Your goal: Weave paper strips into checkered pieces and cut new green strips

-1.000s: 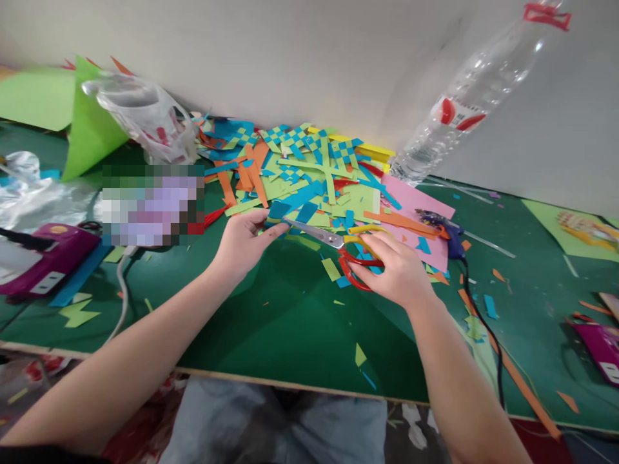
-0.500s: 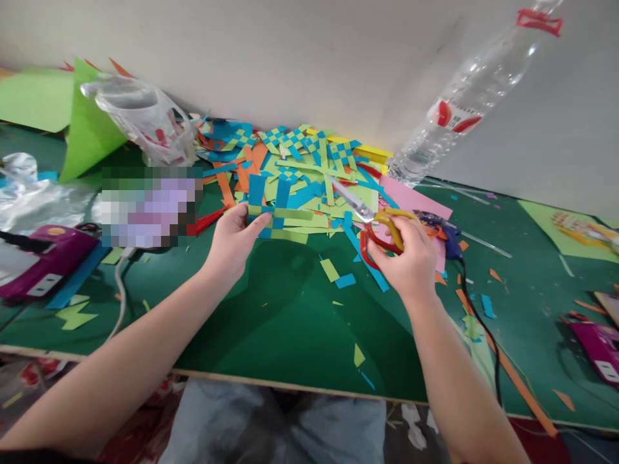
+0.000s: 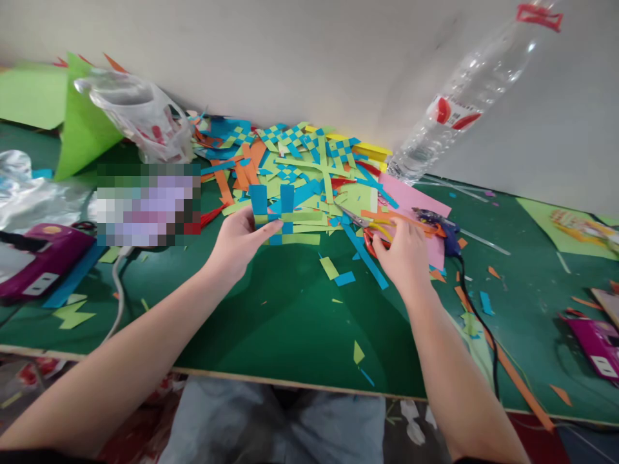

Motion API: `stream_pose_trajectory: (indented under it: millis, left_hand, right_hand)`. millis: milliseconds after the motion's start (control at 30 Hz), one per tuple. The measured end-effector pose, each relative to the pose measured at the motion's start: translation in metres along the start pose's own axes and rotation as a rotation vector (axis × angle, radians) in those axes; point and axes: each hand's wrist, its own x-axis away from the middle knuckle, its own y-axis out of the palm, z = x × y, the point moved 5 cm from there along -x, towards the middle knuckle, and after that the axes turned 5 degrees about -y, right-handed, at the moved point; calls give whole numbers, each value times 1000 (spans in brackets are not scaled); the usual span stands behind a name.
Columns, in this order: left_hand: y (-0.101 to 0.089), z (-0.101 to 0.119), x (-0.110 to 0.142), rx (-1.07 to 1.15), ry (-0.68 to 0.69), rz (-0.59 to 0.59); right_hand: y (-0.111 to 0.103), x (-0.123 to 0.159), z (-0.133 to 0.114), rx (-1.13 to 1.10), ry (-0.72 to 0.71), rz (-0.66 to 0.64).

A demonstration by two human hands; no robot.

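Between the thumb and fingers of my left hand (image 3: pixel 242 240) is a small woven paper piece (image 3: pixel 285 227) of blue and green strips, with strip ends sticking out at the top and right. My right hand (image 3: pixel 403 248) is closed around the yellow and red handles of a pair of scissors (image 3: pixel 368 223). Their blades point up and left, low over the scraps, and how far apart they are is hard to make out. Beyond both hands lies a pile of cut paper strips (image 3: pixel 302 169) in green, blue and orange, with several woven checkered pieces (image 3: pixel 341 151) on it.
A large clear plastic bottle (image 3: pixel 459 109) leans at the back right, near pink paper (image 3: pixel 411 193). Farther left stand a bag-wrapped cup (image 3: pixel 140 116) and a purple power strip (image 3: pixel 46 261). A black cable (image 3: pixel 476 316) crosses the green table (image 3: pixel 290 322) on the right.
My right hand has lowered the scissors and moved slightly left, toward the scraps. My left hand has shifted a little right and down with the woven paper piece.
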Motion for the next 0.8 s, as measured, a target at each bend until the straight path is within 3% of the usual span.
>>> stream_pose_trajectory:
  millis: [133, 267, 400, 533, 667, 800]
  left_hand:
    - [7, -3, 3, -61, -28, -67]
    - [12, -2, 7, -289, -6, -134]
    - [14, 2, 9, -484, 10, -184]
    - [17, 6, 9, -578, 53, -202]
    - [27, 2, 11, -561, 10, -377]
    - [31, 1, 14, -579, 5, -475]
  right_hand:
    - [-11, 0, -29, -287, -49, 23]
    - [-7, 9, -61, -449, -146, -101]
    - [5, 18, -75, -548, -187, -219]
    - [16, 23, -72, -832, 29, -276]
    - [27, 28, -75, -1118, 254, -415]
    - [26, 28, -81, -1127, 319, -476]
